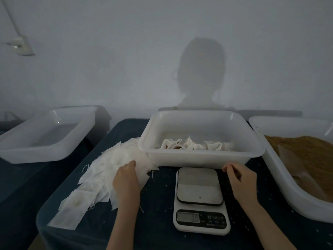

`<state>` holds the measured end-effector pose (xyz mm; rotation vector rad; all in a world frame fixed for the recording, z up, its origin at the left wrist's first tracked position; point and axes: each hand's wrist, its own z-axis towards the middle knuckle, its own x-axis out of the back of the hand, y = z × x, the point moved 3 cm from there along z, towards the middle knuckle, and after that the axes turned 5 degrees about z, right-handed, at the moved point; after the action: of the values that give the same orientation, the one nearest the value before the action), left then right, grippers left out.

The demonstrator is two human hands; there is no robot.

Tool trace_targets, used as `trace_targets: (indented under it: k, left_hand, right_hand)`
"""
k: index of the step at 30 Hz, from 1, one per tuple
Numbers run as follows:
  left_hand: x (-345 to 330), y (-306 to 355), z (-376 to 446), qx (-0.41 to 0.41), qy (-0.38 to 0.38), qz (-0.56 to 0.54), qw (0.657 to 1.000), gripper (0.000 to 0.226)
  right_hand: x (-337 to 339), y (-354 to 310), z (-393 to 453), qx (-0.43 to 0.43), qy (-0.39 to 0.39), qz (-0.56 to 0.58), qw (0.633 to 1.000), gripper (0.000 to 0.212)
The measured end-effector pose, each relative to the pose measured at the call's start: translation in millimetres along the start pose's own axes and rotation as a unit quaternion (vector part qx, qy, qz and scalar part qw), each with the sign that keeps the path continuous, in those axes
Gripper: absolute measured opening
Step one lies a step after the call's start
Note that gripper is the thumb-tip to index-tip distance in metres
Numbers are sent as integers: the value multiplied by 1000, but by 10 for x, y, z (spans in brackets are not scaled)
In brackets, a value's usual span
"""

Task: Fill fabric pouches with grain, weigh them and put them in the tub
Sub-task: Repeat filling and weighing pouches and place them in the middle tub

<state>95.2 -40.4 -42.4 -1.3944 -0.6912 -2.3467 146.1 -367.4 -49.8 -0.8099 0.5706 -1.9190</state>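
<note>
Her left hand [126, 175] rests, fingers curled, on the heap of empty pouches [100, 175] trailing toward her left, nearer than her loosely curled, empty right hand [239, 179] by the tub [201, 156].

Two bare forearms come in from the near edge, one on the left and one on the right. No sleeve, cuff or glove shows on either arm up to the frame's edge. The left hand [126, 179] and the right hand [240, 179] are bare too, with no ring, watch or band visible on the fingers or wrists. The light is dim, so finer detail such as the nails cannot be made out.
</note>
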Motion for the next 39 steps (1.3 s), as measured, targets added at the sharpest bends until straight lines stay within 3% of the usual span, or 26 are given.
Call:
trace_targets:
  k: [3, 5, 6, 10, 14, 16, 19, 22, 30, 36, 39]
  left_hand:
    - [186, 86, -148, -79, 133, -54, 987, 48]
    - [348, 229, -259, -161, 275, -84, 944, 39]
    - [427, 333, -314, -197, 312, -97, 924, 33]
    - [511, 754, -525, -294, 350, -182, 871, 16]
    - [439, 1173, -779, -382, 334, -227, 831, 14]
    - [400, 1336, -864, -410, 306, -241, 825, 19]
    - [327, 1491, -947, -448, 268, -263, 811, 8]
    - [298, 1573, -980, -464, 252, -271, 805, 12]
    - [296, 1623, -942, -427, 162, -348, 819, 13]
    - [374, 1622, -940, -403, 92, -377, 829, 12]
    - [443, 1611, -904, -339, 36, -380, 860, 15]
  right_hand:
    - [-37, 22, -42, -18, -14, 38, 999, 35]
    - [-82, 42, -66, -62, -42, 111, 991, 34]
    - [-101, 52, -60, -98, -58, 163, 980, 35]
    - [-119, 27, -22, -212, -95, 331, 914, 36]
    - [-188, -56, -72, -255, -179, 392, 866, 32]
    - [-193, -90, -77, -247, -205, 376, 869, 34]
    - [-130, -116, -29, -201, -166, 352, 899, 38]
    - [-108, -105, -13, -191, -148, 358, 902, 42]
    - [-121, -23, -6, -245, -162, 411, 863, 33]
    - [-130, -18, -22, -251, -165, 400, 866, 23]
    - [-115, 1, -28, -241, -170, 373, 880, 26]
